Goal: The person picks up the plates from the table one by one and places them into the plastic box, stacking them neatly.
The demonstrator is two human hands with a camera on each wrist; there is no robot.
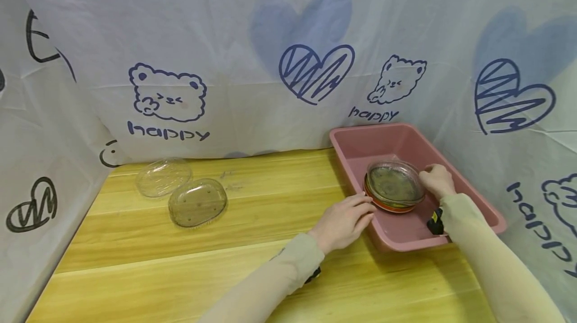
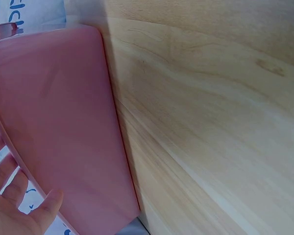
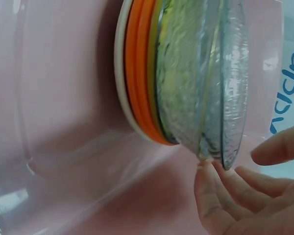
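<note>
Inside the pink basin (image 1: 469, 190) sits a stack of dishes: clear glass-like dishes (image 1: 394, 183) on top of orange plates (image 3: 139, 73), with a white rim below. At the stack's right side is my right hand (image 1: 437, 180). Its fingertips touch the clear rims from beneath, while the thumb stands apart from the dish in the right wrist view. My left hand (image 1: 344, 220) lies across the basin's near-left rim, fingertips close to the stack. In the left wrist view its thumb (image 2: 50, 205) rests along the basin's outer wall, with the fingers extended beyond the rim.
Two clear oval pieces lie at the left of the wooden table (image 1: 180, 263): a dish with small bumps (image 1: 198, 203) and, partly behind it, a clear lid-like piece (image 1: 163, 178). Printed white cloth (image 1: 243, 87) hangs behind and along both sides; the basin stands close to it.
</note>
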